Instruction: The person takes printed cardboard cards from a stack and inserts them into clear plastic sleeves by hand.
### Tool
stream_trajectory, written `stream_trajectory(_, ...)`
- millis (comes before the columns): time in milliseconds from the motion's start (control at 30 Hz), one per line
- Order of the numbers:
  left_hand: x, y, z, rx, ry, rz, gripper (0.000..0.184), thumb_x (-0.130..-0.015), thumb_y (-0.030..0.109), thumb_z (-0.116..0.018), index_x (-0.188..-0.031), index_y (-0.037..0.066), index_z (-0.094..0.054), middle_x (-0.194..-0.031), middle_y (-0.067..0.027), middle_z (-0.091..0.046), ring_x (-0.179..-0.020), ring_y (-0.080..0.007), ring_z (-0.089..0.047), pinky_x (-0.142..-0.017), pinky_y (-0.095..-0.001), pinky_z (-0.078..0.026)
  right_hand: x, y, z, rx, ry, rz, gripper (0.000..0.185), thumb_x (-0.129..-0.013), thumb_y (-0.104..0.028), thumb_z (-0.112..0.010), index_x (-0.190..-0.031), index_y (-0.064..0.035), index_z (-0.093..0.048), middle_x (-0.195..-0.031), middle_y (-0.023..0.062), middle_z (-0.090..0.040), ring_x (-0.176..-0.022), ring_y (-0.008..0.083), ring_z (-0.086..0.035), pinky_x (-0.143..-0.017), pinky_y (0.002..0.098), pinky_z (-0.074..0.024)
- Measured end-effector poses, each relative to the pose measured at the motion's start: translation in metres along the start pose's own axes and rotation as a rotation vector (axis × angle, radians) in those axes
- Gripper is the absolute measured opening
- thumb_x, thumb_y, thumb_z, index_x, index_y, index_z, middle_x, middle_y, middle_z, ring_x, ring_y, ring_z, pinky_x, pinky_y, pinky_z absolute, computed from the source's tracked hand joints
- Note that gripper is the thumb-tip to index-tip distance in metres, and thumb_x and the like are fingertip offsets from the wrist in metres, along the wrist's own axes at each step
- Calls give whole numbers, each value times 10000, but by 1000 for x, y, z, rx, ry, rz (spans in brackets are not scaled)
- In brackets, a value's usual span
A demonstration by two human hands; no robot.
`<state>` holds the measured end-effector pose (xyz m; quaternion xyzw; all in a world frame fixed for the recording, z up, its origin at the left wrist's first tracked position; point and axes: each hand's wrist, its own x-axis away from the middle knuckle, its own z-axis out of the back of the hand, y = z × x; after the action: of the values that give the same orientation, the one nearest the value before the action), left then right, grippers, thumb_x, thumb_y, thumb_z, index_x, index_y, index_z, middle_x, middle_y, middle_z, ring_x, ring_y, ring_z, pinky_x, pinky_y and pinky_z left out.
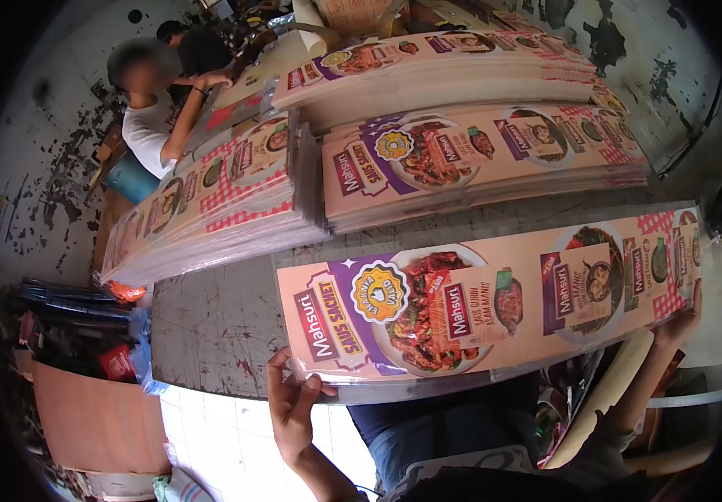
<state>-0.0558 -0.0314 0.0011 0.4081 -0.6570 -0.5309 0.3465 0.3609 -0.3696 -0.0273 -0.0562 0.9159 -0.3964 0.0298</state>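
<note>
A long printed Mahsuri "Saus Sachet" sheet, with food pictures and a glossy clear-plastic look, lies slantwise at the near edge of the worktable. My left hand pinches its near left corner, thumb on top and fingers at the edge. At the far right end my right hand is closed around the sheet's lower corner; part of its fingers is hidden. Beneath the sheet a clear plastic edge shows, and I cannot tell how many layers there are. Just behind it sits a stack of matching sheets.
Another tall stack rises at the back, and a third stack stands at the left on the scratched grey tabletop. A person in a white shirt is at the far left. A brown board is low left.
</note>
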Motion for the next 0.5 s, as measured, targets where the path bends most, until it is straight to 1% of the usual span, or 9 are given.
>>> stream_trajectory(33,-2,4,-2,-63,-38,10,425,-843,-12,-549,-1223,-22,-359,-912,-127,-628,-778,-149,-600,-719,-269,-473,-14,-4,17,-5,0,4,457,-937,-272,-438,-1280,30,-431,-1270,156,-509,-1131,285,-524,-979,434,-402)
stream_trajectory(100,-11,10,-4,-136,-58,-44,408,-842,-17,-556,-1206,-19,-372,-911,-125,-625,-812,-152,-595,-736,-273,-468,-39,-11,40,-62,-296,-1,431,-932,-238,-457,-1273,26,-440,-1258,151,-518,-1126,279,-528,-978,432,-406)
stream_trajectory(133,-16,12,-4,-210,-72,-91,391,-842,-22,-563,-1190,-15,-386,-909,-123,-621,-846,-154,-590,-753,-278,-463,-61,-16,59,-38,-184,24,418,-916,-212,-495,-1265,15,-455,-1236,145,-533,-1118,270,-534,-971,422,-414)
stream_trajectory(167,-24,13,0,-208,-72,-92,391,-842,-22,-563,-1190,-15,-386,-909,-123,-621,-846,-154,-590,-753,-278,-463,-78,-18,70,-14,-186,35,427,-901,-197,-513,-1268,12,-449,-1224,140,-535,-1113,266,-534,-967,423,-416)
stream_trajectory(233,-48,15,5,-424,-149,-257,358,-841,-11,-582,-1156,-13,-411,-925,-121,-612,-878,-146,-572,-779,-275,-449,-116,-21,77,29,-290,43,453,-871,-167,-548,-1274,8,-436,-1199,131,-537,-1101,258,-535,-959,425,-420)
stream_trajectory(267,-57,22,1,-397,-160,-234,339,-837,-7,-593,-1134,-12,-430,-958,-114,-604,-886,-152,-571,-793,-285,-449,-136,-22,77,54,-366,41,469,-856,-151,-566,-1277,5,-430,-1186,126,-538,-1096,254,-536,-955,426,-422)
stream_trajectory(367,-90,30,-4,-478,-172,-336,334,-840,-4,-589,-1133,-12,-429,-955,-101,-602,-881,-151,-572,-782,-280,-452,-199,-33,64,108,-725,-9,529,-811,-106,-618,-1286,-2,-412,-1149,111,-542,-1078,241,-537,-943,429,-428)
stream_trajectory(467,-118,28,-1,-523,-158,-393,309,-841,5,-592,-1113,-17,-448,-917,-104,-621,-861,-148,-585,-762,-272,-456,-215,-22,10,156,-1087,-106,535,-789,-59,-632,-1276,-11,-415,-1100,89,-549,-1034,219,-555,-898,413,-460)
stream_trajectory(500,-126,25,-2,-518,-158,-388,309,-841,5,-592,-1113,-17,-448,-917,-104,-621,-861,-148,-585,-762,-272,-456,-222,-15,3,358,-921,-84,504,-792,-37,-617,-1256,-14,-423,-1086,75,-543,-1002,202,-561,-874,383,-464)
